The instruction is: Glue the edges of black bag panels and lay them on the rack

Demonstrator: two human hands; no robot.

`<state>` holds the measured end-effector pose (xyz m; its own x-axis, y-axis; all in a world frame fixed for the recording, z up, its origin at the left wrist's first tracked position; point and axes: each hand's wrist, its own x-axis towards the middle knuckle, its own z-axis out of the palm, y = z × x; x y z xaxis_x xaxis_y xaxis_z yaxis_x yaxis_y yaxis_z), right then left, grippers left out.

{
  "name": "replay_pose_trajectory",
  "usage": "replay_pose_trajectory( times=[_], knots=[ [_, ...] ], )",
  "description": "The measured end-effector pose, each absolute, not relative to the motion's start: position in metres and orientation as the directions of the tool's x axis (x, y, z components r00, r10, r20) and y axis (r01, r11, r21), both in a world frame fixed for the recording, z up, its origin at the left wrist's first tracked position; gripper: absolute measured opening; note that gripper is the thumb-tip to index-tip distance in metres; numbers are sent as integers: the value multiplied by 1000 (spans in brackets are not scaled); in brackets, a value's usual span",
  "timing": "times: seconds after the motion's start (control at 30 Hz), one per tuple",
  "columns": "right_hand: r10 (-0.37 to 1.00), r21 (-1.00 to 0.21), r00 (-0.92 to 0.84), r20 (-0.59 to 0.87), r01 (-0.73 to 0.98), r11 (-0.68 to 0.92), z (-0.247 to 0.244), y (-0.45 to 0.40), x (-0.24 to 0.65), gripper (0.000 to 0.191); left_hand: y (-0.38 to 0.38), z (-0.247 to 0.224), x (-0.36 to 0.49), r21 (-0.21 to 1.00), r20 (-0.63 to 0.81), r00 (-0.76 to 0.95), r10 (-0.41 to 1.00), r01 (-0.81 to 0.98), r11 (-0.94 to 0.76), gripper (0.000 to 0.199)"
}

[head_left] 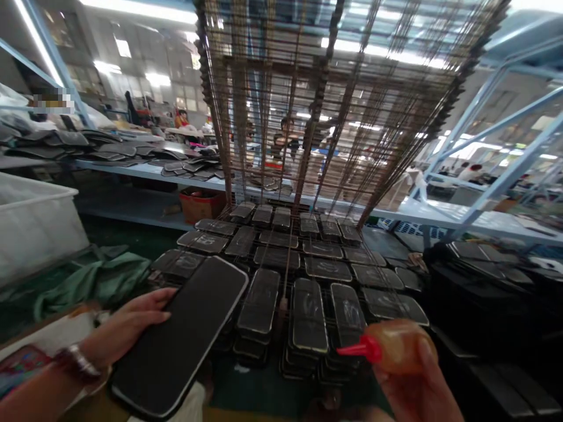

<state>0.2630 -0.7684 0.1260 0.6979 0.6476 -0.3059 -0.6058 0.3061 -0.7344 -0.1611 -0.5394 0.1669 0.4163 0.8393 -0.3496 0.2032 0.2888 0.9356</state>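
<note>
Gripping a black panel (176,334) by its long edge, the person's left hand (125,328) lays its fingers across the face, near the pale rim. The right hand (417,392) closes around an amber squeeze bottle (398,347), its thumb on top. The panel's long axis runs diagonally, from its lower end near the person's body up and away toward the rack, with its face tilted up. The bottle lies nearly level, its red nozzle (358,350) pointing left toward the panel and stopping well apart from it.

A metal bracelet (78,361) circles the left wrist. Just ahead, similar black panels (308,316) lie in rows and stacks on the tiers of a tall wire rack (325,76). To the left, crumpled green cloth (92,287) lies beside a white plastic bin (35,223). Beyond the rack, more dark panels (127,149) cover a long workbench (145,174), above an orange box (200,206). A co-worker (285,138) shows through the wires.
</note>
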Motion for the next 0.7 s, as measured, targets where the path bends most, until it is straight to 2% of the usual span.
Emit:
replay_pose_trajectory(
  times=[0.03,0.1,0.2,0.3,0.47,0.7],
  knots=[
    [666,-747,692,-278,-592,304,137,-766,262,48,-541,160,-145,922,-377,502,778,121,368,51],
    [663,-779,720,-204,-529,336,159,-759,260,48,-548,154,-111,898,-382,657,650,96,430,55],
    [672,-841,726,-147,-449,301,187,-750,257,52,-561,158,-72,877,-400,798,451,191,440,54],
    [700,-896,714,-34,-332,294,205,-745,256,46,-569,168,-56,857,-439,856,274,307,414,51],
    [776,-951,620,115,-157,267,209,-744,255,31,-571,172,-55,821,-512,835,199,407,401,51],
    [855,-973,493,161,-67,222,201,-740,251,30,-572,169,-60,777,-553,825,117,459,432,54]
  ],
)
